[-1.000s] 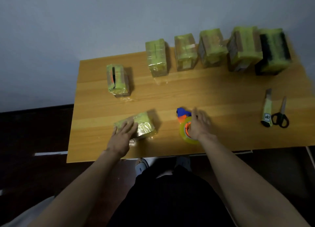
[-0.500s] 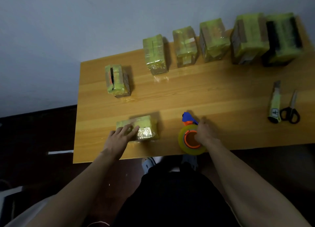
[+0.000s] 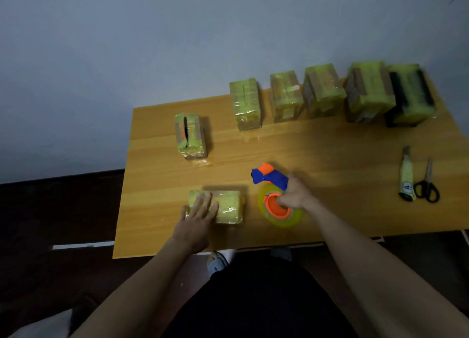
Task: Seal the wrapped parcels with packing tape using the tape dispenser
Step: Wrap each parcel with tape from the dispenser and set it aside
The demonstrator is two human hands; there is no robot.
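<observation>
Wooden table (image 3: pixel 330 155) holds seven parcels wrapped in yellow-green film, contents hidden apart from brown showing through the wrap. Five stand in a row along the back edge (image 3: pixel 327 94), close together, the two at the right end touching. One stands alone at back-left (image 3: pixel 190 136) with a dark slit down its top. One lies flat near the front edge (image 3: pixel 228 207). Left hand (image 3: pixel 196 221) is flat on that front parcel, fingers straight and spread, pressing its left half. Right hand (image 3: pixel 295 194) has fingers curled around the blue-and-orange tape dispenser (image 3: pixel 275 198), just right of the front parcel; yellow roll faces the camera, blue head points away. Utility knife (image 3: pixel 406 176) and scissors (image 3: pixel 427 185) lie side by side near the right edge, well apart from the hands. Bare wood across the middle band between the back row and the hands.
</observation>
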